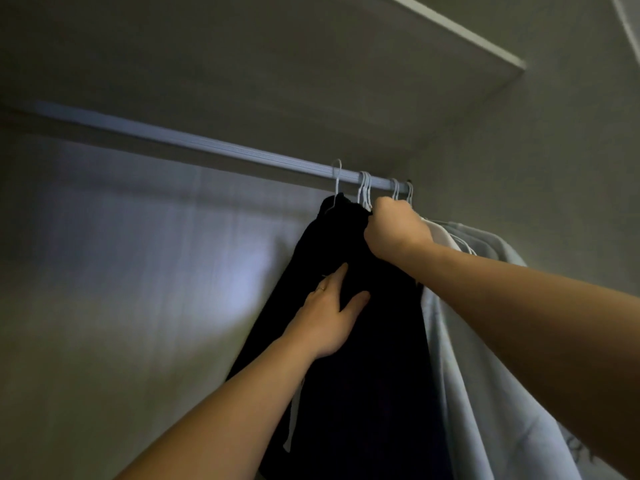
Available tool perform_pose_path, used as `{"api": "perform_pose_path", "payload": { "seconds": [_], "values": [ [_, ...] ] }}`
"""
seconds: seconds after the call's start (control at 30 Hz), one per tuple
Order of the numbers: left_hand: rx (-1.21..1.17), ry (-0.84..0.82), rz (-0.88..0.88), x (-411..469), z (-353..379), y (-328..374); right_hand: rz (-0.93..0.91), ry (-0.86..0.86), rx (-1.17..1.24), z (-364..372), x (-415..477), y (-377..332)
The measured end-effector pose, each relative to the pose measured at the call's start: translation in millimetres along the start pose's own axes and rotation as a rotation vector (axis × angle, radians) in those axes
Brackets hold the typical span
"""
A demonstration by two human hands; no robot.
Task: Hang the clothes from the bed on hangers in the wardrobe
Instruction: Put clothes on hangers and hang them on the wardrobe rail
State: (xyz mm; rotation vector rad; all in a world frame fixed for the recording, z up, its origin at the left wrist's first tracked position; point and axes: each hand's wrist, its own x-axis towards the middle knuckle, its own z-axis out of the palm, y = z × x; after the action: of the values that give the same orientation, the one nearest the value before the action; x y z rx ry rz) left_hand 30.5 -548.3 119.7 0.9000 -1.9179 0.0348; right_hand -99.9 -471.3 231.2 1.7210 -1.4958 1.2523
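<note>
- Head view, looking up into the wardrobe: the right hand (394, 230) is balled into a fist, its fingers curled tight on the top edge of a black garment (360, 341), just under the hanger hooks.
- Left hand (329, 317) lies flat against the front of that garment, fingers stretched fairly wide, thumb splayed to the right; it presses and grips nothing. A thin ring (321, 289) sits on one finger.
- Black garment hangs down between the two forearms from a white wire hanger (335, 183) hooked over the rail (194, 143).
- More white hangers (365, 190) crowd the rail just to the right, close to the fist.
- Beside the black garment, touching it, hangs a pale blue-grey garment (485, 375) at the rail's right end.
- Above the rail runs a shelf (450, 32) with a light front edge.
</note>
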Motion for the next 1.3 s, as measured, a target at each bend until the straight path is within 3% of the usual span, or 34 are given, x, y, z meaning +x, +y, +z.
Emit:
{"api": "perform_pose_path", "payload": {
  "seconds": [0.2, 0.43, 0.73, 0.97, 1.3],
  "values": [
    [-0.059, 0.113, 0.076, 1.1, -12.2, 8.9, -0.017, 0.145, 0.076, -16.8, -1.5, 2.1],
    [0.063, 0.405, 0.171, -2.3, -26.8, 25.4, -0.089, 0.217, 0.016, -45.2, -44.8, 42.9],
    [0.019, 0.360, 0.208, -25.7, 13.4, 75.8, -0.202, 0.236, -0.170, -119.5, -158.9, 133.7],
    [0.003, 0.319, 0.380, -71.6, 76.4, 179.2, -0.243, 0.261, -0.360, -224.7, -246.7, 211.6],
    [-0.317, 0.282, 0.570, -143.8, 204.6, 376.9, -0.086, 0.196, -0.591, -413.4, -387.0, 307.9]
  ]
}}
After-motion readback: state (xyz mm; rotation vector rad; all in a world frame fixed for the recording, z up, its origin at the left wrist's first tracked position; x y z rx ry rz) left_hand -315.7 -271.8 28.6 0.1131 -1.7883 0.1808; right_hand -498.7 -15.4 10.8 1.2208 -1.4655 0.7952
